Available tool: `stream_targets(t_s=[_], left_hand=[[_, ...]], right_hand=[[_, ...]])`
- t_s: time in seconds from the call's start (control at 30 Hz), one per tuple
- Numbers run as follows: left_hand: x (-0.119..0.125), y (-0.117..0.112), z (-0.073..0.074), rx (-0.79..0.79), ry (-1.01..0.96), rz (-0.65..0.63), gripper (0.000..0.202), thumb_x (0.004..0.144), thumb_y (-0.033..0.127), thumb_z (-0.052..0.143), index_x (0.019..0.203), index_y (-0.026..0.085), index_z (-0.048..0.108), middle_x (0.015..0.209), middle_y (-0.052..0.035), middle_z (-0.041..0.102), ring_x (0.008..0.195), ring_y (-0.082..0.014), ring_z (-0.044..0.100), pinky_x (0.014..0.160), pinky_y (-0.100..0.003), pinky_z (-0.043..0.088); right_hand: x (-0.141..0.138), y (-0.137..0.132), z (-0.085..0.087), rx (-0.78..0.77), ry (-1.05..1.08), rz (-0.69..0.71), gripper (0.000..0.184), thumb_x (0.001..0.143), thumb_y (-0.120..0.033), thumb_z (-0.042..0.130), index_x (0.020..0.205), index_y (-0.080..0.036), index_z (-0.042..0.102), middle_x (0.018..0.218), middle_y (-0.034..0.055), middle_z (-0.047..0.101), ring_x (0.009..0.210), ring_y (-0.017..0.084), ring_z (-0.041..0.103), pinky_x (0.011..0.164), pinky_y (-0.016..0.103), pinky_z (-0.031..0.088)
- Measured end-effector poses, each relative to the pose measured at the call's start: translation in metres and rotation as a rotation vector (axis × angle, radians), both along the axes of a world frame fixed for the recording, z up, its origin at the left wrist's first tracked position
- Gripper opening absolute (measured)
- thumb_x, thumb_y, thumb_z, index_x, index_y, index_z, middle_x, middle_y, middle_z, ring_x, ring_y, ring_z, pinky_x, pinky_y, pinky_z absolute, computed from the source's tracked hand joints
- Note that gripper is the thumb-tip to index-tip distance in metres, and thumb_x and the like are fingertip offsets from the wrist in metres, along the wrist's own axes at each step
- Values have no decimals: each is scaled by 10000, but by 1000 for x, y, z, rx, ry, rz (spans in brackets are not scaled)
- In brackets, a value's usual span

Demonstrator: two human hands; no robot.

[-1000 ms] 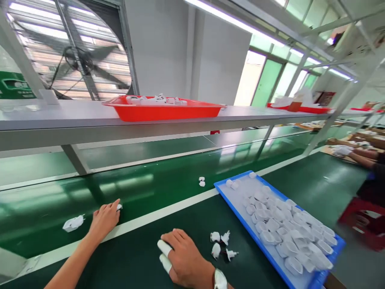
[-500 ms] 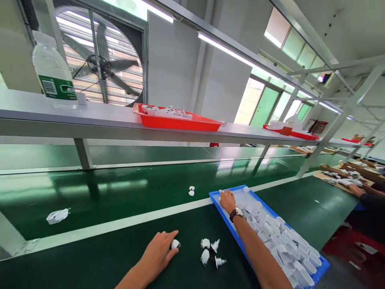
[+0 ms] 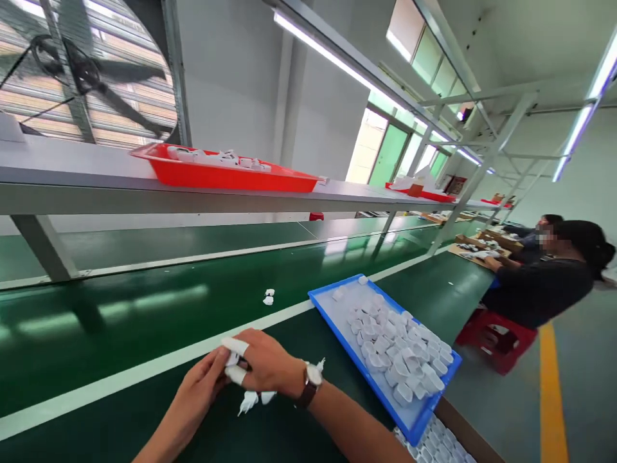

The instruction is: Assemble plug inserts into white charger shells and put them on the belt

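In front of me my two hands meet over the dark green bench. My left hand point(image 3: 203, 384) is closed, its fingertips pinching a small white plastic piece point(image 3: 232, 359). Opposite it, my right hand point(image 3: 272, 363) grips the same piece between thumb and forefinger, both wrapped in white covers. The fingers hide most of the piece's shape. Beneath my right hand lie loose white plastic parts point(image 3: 249, 402), partly covered by the hand and wrist. To the right, a blue-rimmed tray point(image 3: 341, 316) holds many white plastic cups or covers point(image 3: 385, 341).
Two small white parts point(image 3: 268, 296) lie beyond the pale strip. More white pieces point(image 3: 436, 442) sit below the tray's near corner. A red tray point(image 3: 231, 179) rests on the shelf point(image 3: 96, 193) above. At right, a co-worker point(image 3: 544, 283) sits on a red stool point(image 3: 501, 341).
My right hand has left the blue tray and come across to my left hand, which has risen off the bench with a white piece. The view has swung right.
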State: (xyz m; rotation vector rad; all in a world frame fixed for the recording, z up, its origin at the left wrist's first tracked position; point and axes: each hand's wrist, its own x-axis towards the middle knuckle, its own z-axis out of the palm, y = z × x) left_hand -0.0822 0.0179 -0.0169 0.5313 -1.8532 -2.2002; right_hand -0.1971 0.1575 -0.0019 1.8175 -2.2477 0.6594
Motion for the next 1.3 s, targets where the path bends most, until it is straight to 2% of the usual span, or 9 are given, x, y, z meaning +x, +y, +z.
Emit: stream_targets(t_s=[0.1, 0.2, 0.3, 0.47, 0.6, 0.77, 1.0, 1.1, 1.3], left_hand=[[27, -26, -12, -228, -95, 134, 718, 678, 707, 745, 1184, 199, 710, 984, -67, 770, 939, -312, 708, 864, -403, 575], [62, -49, -30, -540, -214, 226, 593, 674, 591, 764, 1165, 260, 729, 1078, -60, 751, 992, -324, 698, 873, -417, 563], [82, -53, -47, -717, -230, 173, 419, 742, 490, 702, 1106, 290, 757, 1105, -62, 739, 1016, -324, 686, 870, -431, 567], [82, -34, -56, -748, -210, 92, 517, 751, 331, 725, 1266, 300, 702, 1189, -72, 718, 1174, -326, 624, 1020, -466, 519], [92, -31, -52, -662, -95, 206, 530, 836, 420, 719, 1344, 289, 648, 1272, -101, 670, 1137, -287, 642, 1023, -432, 531], [102, -40, -47, -526, 112, 422, 426, 942, 470, 615, 1306, 251, 645, 1199, -112, 684, 994, -236, 677, 915, -417, 574], [96, -27, -37, 73, 266, 321, 560, 707, 416, 893, 1181, 199, 689, 1110, -107, 704, 933, -235, 707, 832, -399, 617], [100, -22, -30, 49, 303, 262, 382, 739, 348, 879, 1058, 190, 740, 1039, -75, 696, 932, -220, 692, 875, -391, 610], [102, -7, -27, -92, 314, 190, 521, 711, 289, 902, 1195, 224, 720, 1121, -77, 661, 1018, -233, 671, 955, -385, 585]], right_hand=[[4, -15, -3, 14, -35, 57, 628, 884, -441, 708, 1456, -303, 489, 1428, -26, 606, 1305, 181, 558, 1135, 265, 404], [-34, -17, -8, 31, -108, -155, 594, 921, -384, 675, 1458, -200, 499, 1477, 116, 553, 1360, 270, 515, 1151, 412, 405], [-80, -30, -18, 104, -178, -407, 396, 941, -226, 634, 1323, -126, 601, 1360, 195, 603, 1257, 313, 588, 1079, 506, 459], [-109, -60, -31, 246, -221, -532, 273, 955, -333, 685, 1161, -156, 655, 1209, 83, 664, 1101, 244, 651, 967, 475, 541], [-105, -79, -27, 237, -264, -486, 202, 965, -317, 662, 1085, -154, 661, 1119, 69, 679, 1020, 220, 662, 920, 436, 548], [-64, -88, -21, 156, -413, -214, 140, 907, -197, 515, 983, -189, 633, 893, 57, 689, 821, 214, 679, 786, 352, 552], [54, -48, -6, -68, -689, 263, 124, 880, -182, 572, 990, -239, 585, 981, 22, 648, 815, 157, 611, 728, 275, 515], [72, -35, 0, -153, -721, 283, 68, 889, -193, 604, 938, -238, 588, 971, 18, 625, 783, 141, 571, 694, 262, 486], [84, -21, -6, -240, -779, 171, 123, 841, -131, 563, 905, -236, 574, 885, -11, 610, 722, 122, 558, 663, 247, 473]])
